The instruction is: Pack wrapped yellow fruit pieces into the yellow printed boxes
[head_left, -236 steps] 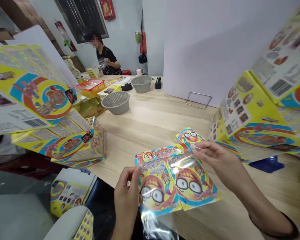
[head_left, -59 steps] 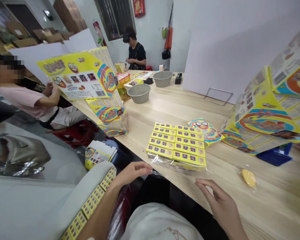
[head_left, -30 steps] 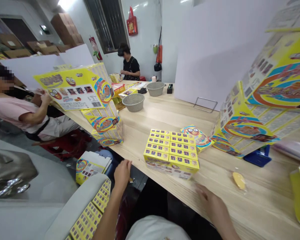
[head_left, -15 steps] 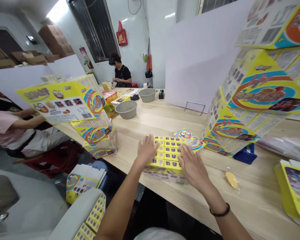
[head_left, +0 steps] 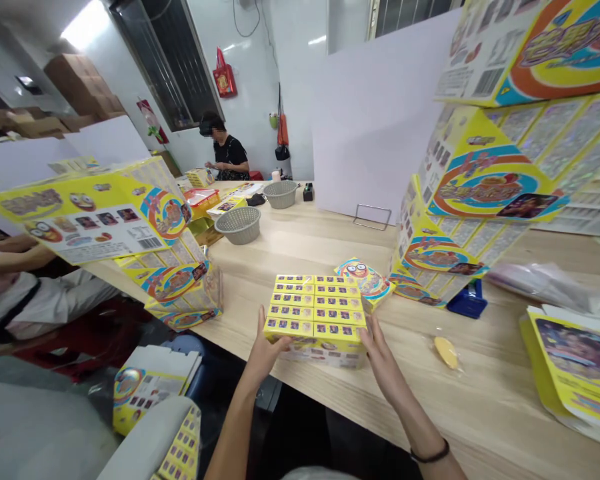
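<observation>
A block of small yellow boxes (head_left: 315, 310) packed in two columns stands near the table's front edge. My left hand (head_left: 266, 347) grips its left front corner, with the thumb across the front and the fingers along the side. On the right side, my right hand (head_left: 383, 353) presses its fingers against the block's front right corner. Together the two hands hold the block between them. Just behind its right rear corner lies a round-fronted yellow and blue pack (head_left: 365, 283) with a cartoon face in glasses.
Tall stacks of display boxes rise at right (head_left: 490, 180) and left (head_left: 165, 267). Two grey baskets (head_left: 239, 225) stand farther back. A wrapped yellow piece (head_left: 446, 352), a blue holder (head_left: 467, 300) and an open carton (head_left: 575, 367) lie right. A person (head_left: 226, 152) sits at the far end.
Both hands have moved from the block's top and upper sides down to its front corners. The view has shifted slightly, and the block's top is now uncovered.
</observation>
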### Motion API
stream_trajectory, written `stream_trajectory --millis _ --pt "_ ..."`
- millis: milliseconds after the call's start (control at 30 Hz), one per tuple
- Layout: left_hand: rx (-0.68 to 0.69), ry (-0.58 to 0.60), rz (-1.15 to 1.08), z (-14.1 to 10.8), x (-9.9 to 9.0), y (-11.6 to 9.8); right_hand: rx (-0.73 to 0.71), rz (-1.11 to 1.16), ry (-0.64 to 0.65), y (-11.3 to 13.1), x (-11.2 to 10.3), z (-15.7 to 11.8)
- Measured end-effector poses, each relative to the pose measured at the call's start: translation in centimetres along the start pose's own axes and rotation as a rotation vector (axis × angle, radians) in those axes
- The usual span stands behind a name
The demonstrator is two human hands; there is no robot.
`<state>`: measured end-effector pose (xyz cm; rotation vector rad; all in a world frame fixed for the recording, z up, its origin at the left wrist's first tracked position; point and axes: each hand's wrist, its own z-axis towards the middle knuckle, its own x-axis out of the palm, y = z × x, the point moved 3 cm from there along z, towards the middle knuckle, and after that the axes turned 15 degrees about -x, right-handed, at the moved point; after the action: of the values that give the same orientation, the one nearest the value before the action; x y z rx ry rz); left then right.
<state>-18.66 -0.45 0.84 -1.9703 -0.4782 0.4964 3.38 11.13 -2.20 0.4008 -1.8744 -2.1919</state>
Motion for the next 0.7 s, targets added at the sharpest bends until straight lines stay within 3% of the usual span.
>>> stream_trajectory --millis 100,167,300,400,500,700 --pt "0.002 0.11 0.023 0.5 0.3 -0.5 -0.021 0.122 0.047 0.9 1.2 0.4" --pt "0.036 0.148 -0.075 0.4 -0.2 -1.0 -0.086 0.181 0.091 1.7 1.4 0.7" --pt "-0.012 0.137 -0.325 -1.0 -2.1 -0.3 -0.202 0.244 0.169 3.9 1.2 0.3" --pt "-0.081 0.109 -0.36 -2.3 -3.8 1.3 -0.296 0.305 0.303 4.8 1.6 -0.5" --pt "-0.088 0.048 -0.288 -3.0 -5.2 2.8 -0.282 0.316 0.352 3.2 2.8 -1.2" --pt "-0.123 -0.085 -0.231 -2.7 -5.2 4.5 -0.26 0.342 0.243 -1.6 4.5 -1.4"
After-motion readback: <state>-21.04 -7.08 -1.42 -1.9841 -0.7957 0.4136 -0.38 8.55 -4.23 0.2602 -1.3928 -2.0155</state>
